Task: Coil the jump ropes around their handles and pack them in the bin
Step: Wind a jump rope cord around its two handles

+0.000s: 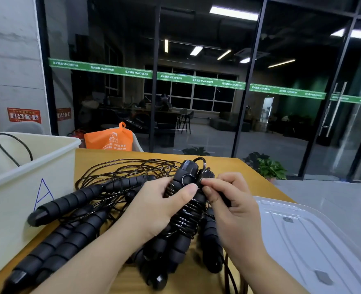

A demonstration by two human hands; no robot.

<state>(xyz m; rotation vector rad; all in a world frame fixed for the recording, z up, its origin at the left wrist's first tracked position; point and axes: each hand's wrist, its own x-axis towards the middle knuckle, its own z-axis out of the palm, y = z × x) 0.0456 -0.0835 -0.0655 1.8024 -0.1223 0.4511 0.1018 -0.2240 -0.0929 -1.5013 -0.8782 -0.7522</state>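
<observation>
Dark glass partition with a green banner strip (200, 80) behind; in front of it, the smooth wooden table (228, 166) carrying all items. An orange fabric bag (109, 140) stands beyond the table's far edge. At the left edge, the cream plastic bin (26, 187), straight-walled and marked with a blue "A", holds a loop of black cable (14, 149) (the rest of its contents are hidden). At the right edge lies the translucent ribbed lid (315, 240), flat. Across the table's middle and near edge lies a tangle of jump ropes (120, 172): thin glossy black cords in loose loops, with ridged black foam handles (69, 203), cylindrical, each capped by a hard faceted end. My left hand (154, 211) grasps one upright pair of handles (186, 187), thumb pressed over the cord coiled tightly about its middle. My right hand (232, 200), fingers curled, pinches the cord end (205, 172) just beside the handle's top.
</observation>
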